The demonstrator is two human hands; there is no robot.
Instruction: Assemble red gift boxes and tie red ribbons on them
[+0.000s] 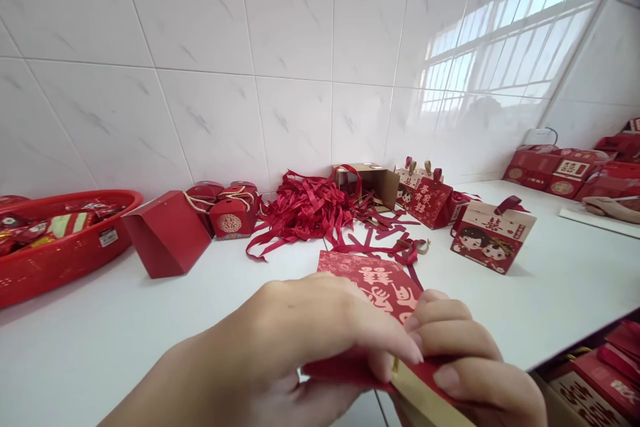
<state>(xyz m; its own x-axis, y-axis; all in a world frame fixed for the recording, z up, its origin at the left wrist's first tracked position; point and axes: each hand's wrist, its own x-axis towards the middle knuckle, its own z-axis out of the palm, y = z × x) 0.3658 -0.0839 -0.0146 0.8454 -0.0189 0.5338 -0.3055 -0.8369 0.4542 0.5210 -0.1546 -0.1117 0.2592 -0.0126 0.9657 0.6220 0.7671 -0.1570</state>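
Low in the view, both hands are closed on a red paper gift box (373,283) with pale pink printed characters. My left hand (300,327) reaches across it from the left, its fingers bent around the near edge. From the right, my right hand (465,347) grips the box with curled fingers, the thumb pressed on a red flap. A gold-coloured strip (425,397) runs between the hands toward the bottom edge; whether it is ribbon or part of the box I cannot tell. The box's underside is hidden.
Behind lies a heap of dark red ribbons (315,210) beside an open cardboard box (373,180). A red basket of wrapped sweets (95,247), a plain red box (170,233) and a small red box (233,217) stand left. A box with cartoon faces (493,237) stands right.
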